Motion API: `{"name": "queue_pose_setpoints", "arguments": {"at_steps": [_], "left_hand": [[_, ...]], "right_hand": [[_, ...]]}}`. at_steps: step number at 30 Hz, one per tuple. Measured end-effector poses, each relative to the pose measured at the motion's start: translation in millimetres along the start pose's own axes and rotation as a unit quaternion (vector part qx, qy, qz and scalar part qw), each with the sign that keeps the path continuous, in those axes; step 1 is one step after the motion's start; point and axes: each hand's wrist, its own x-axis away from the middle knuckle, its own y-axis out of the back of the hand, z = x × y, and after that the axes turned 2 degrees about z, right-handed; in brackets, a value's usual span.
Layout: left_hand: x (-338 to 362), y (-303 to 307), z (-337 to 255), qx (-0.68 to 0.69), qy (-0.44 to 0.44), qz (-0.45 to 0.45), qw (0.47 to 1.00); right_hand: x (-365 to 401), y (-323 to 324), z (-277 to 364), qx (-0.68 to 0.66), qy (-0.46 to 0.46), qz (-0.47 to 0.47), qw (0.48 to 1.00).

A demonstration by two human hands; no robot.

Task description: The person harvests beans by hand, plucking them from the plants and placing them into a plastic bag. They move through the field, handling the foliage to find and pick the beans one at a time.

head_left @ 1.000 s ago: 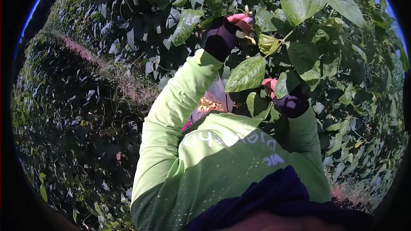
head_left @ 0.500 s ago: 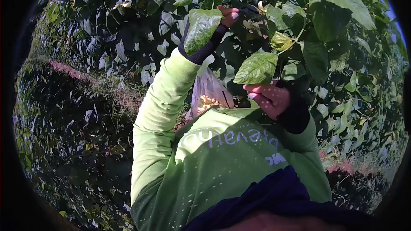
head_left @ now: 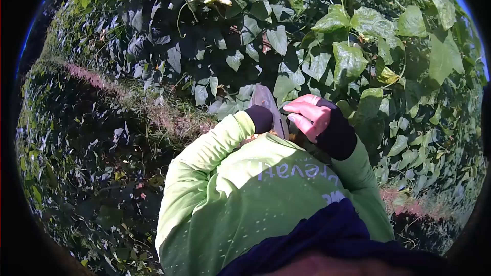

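Note:
A clear plastic bag (head_left: 276, 117) hangs in front of the green shirt, with small yellowish pieces partly visible low in it. My left hand (head_left: 262, 118), in a dark knitted sleeve end, is at the bag's left side; its fingers are hidden there. Just right of the bag's upper part is my right hand (head_left: 309, 116), also in a dark cuff. Its fingers are bent, with thumb and fingertips close together; anything between them is too small to make out.
Dense leafy vines (head_left: 245, 36) rise ahead and to the right. A yellowed leaf (head_left: 388, 75) and a pale flower or bud (head_left: 219, 1) show among them. A strip of reddish soil and dry grass (head_left: 163, 115) runs at the left, beside more low foliage.
My left hand has come down from the upper leaves to the bag. My right hand has moved slightly left, away from the leaf it was under. The view has shifted over the vines.

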Motion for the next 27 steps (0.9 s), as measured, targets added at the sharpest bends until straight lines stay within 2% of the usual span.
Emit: {"name": "queue_pose_setpoints", "arguments": {"at_steps": [1, 2, 3, 5, 7, 8, 9, 10, 11, 12, 13, 15, 16, 17, 18, 19, 20, 22, 23, 24, 25, 26, 27], "left_hand": [[7.8, 5.0, -1.2, 0.084, 0.024, -0.072, 0.994], [14.2, 10.8, -2.4, 0.192, 0.046, -0.141, 0.970], [17.2, 15.4, -6.1, 0.318, 0.060, -0.198, 0.925], [24.4, 27.5, -12.3, 0.523, 0.075, -0.276, 0.803], [34.8, 31.2, -11.8, 0.601, 0.091, -0.313, 0.730], [49.1, 16.9, 8.9, 0.522, 0.092, -0.295, 0.795], [65.9, -10.5, 35.5, 0.354, 0.089, -0.262, 0.893], [84.5, -51.7, 69.4, 0.052, 0.087, -0.218, 0.971], [98.3, -96.9, 104.0, -0.200, 0.070, -0.170, 0.962], [108.3, -83.3, 101.2, -0.201, 0.070, -0.171, 0.962], [119.4, -51.6, 85.8, -0.161, 0.085, -0.080, 0.980], [139.3, 22.7, 53.2, -0.079, 0.108, 0.104, 0.986], [146.8, 46.4, 51.2, -0.049, 0.104, -0.065, 0.991], [152.6, 73.2, 48.1, -0.017, 0.096, -0.231, 0.968], [156.7, 120.4, 29.6, 0.097, 0.192, -0.317, 0.924], [157.7, 143.1, 44.0, 0.120, 0.145, -0.451, 0.873], [162.7, 177.7, 48.2, 0.089, 0.085, -0.536, 0.835], [155.9, 235.6, 81.5, 0.093, 0.094, -0.573, 0.809], [148.3, 261.1, 92.9, 0.119, 0.093, -0.583, 0.799], [142.2, 282.3, 94.9, 0.090, 0.112, -0.553, 0.821], [130.7, 298.6, 97.2, 0.062, 0.125, -0.520, 0.843], [114.2, 309.8, 114.3, 0.054, 0.133, -0.488, 0.861], [99.0, 317.4, 129.4, 0.046, 0.136, -0.451, 0.881]], "right_hand": [[-13.4, -5.4, 2.4, 0.000, 0.006, 0.002, 1.000], [-27.0, -10.5, 5.6, -0.034, -0.029, 0.016, 0.999], [-39.9, -16.6, 7.7, -0.068, -0.065, 0.031, 0.995], [-72.6, -19.9, 11.8, -0.029, 0.000, 0.021, 0.999], [-112.1, -17.9, 12.1, 0.005, 0.042, -0.052, 0.998], [-135.5, -12.2, 11.7, 0.034, 0.080, -0.100, 0.991], [-159.5, -5.7, 10.5, 0.063, 0.117, -0.148, 0.980], [-181.8, 1.5, 10.3, 0.087, 0.108, -0.156, 0.978], [-203.7, 6.2, 5.0, 0.112, 0.099, -0.163, 0.975], [-230.0, 9.7, -13.6, 0.101, 0.110, -0.159, 0.976], [-252.7, 13.7, -30.6, 0.091, 0.121, -0.155, 0.976], [-280.7, 28.6, -28.7, 0.300, 0.033, -0.102, 0.948], [-290.4, 30.4, -34.9, 0.302, 0.034, -0.104, 0.947], [-298.1, 30.7, -42.4, 0.216, 0.022, -0.092, 0.972], [-303.5, 29.5, -47.5, 0.128, 0.009, -0.079, 0.989], [-307.3, 26.9, -49.8, 0.129, 0.008, -0.080, 0.988], [-310.1, 24.5, -51.4, 0.109, 0.010, -0.070, 0.991], [-309.1, 21.0, -45.1, 0.091, 0.010, -0.064, 0.994], [-302.9, 16.4, -34.6, 0.024, 0.056, -0.095, 0.994], [-294.7, 11.9, -22.3, -0.039, 0.101, -0.126, 0.986], [-284.6, 4.8, -5.3, -0.065, 0.089, -0.170, 0.979], [-271.0, -1.6, 4.4, -0.067, 0.031, -0.216, 0.974], [-264.2, -11.8, -2.5, -0.028, 0.034, -0.257, 0.965]]}}
